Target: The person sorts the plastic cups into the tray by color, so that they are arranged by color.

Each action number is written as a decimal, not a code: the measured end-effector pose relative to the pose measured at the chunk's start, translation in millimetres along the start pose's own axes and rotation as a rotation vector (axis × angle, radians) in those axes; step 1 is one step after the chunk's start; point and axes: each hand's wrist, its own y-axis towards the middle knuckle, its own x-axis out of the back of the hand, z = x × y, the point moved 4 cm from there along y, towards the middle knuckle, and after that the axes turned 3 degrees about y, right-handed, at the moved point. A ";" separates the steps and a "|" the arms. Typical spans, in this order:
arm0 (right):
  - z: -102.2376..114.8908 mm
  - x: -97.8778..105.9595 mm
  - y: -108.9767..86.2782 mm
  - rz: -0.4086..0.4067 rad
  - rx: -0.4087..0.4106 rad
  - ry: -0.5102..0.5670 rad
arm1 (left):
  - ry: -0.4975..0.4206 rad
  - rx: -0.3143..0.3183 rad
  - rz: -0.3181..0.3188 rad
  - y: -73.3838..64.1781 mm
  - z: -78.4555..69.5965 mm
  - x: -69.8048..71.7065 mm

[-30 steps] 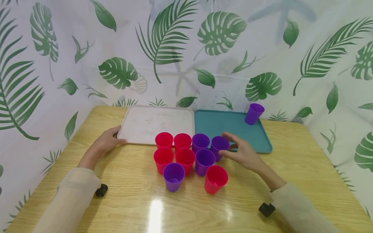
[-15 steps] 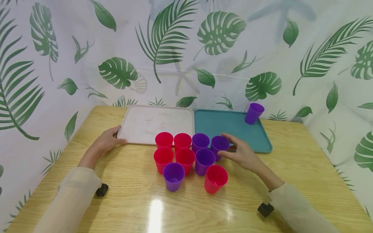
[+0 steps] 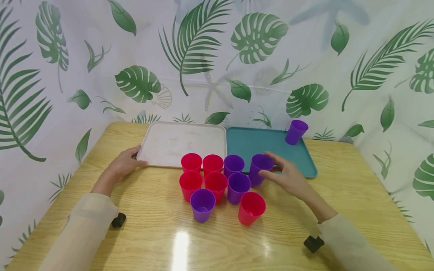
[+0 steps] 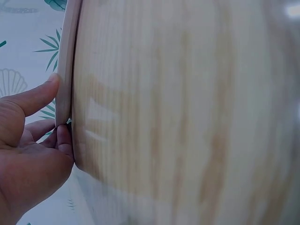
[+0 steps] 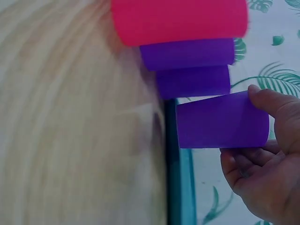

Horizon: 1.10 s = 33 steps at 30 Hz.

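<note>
My right hand (image 3: 288, 177) grips a purple cup (image 3: 259, 171) near its rim, thumb on the near side and fingers on the far side. In the right wrist view this held purple cup (image 5: 220, 122) is clear of the wood, with a gap between it and the other purple cups (image 5: 192, 82). At the near left corner of the white tray (image 3: 179, 141), my left hand (image 3: 123, 163) pinches the rim; the left wrist view has its thumb on the tray rim (image 4: 68, 56) and the fingers curled at the corner.
Several red cups (image 3: 190, 186) and purple cups (image 3: 239, 188) stand upright in the middle. A purple cup (image 3: 202, 206) and a red cup (image 3: 251, 209) are nearest me. Another purple cup (image 3: 296, 132) stands on the teal tray (image 3: 261, 139). A leaf-print cloth (image 3: 210, 56) hangs behind.
My right hand has raised the purple cup and moved it slightly right, away from its neighbours. The left hand stays at the white tray's corner.
</note>
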 end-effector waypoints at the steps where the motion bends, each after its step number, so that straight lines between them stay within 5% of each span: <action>1: 1.2 4.4 0.1 -0.006 -0.005 0.011 | 0.002 0.001 0.000 0.3 0.2 -0.2; 19: 21.9 134.5 29.4 -0.358 -0.061 0.049 | 0.011 -0.008 0.004 1.4 -0.5 0.1; 33: -4.1 165.7 40.6 -0.438 -0.094 0.077 | 0.010 -0.010 0.001 1.7 1.8 1.3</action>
